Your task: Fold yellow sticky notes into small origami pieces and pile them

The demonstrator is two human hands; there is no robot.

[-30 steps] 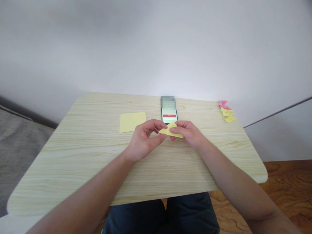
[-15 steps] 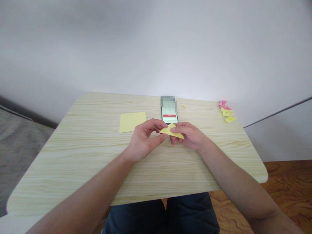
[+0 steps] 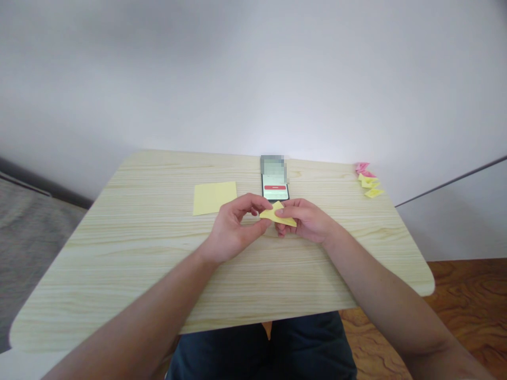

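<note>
A folded yellow paper (image 3: pixel 285 219), roughly triangular with a peak at the top, is held between both hands above the table. My left hand (image 3: pixel 240 227) pinches its left corner between thumb and fingers. On the other side, my right hand (image 3: pixel 307 219) grips the paper, its thumb pressed flat on the front face and its fingers behind. The back of the paper is hidden. Just beyond the hands lies a phone (image 3: pixel 275 187) with a lit screen, its upper part pixelated.
Flat yellow sheets or a pad (image 3: pixel 214 198) lie on the wooden table (image 3: pixel 130 243), left of the phone. Near the right edge sit a folded pink paper piece (image 3: pixel 364 169) and folded yellow paper pieces (image 3: pixel 369 182). A white wall (image 3: pixel 253 79) rises behind the table.
Hardly anything differs. Both hands keep their hold on the folded paper, which has tilted very slightly; the whole view has shifted a little.
</note>
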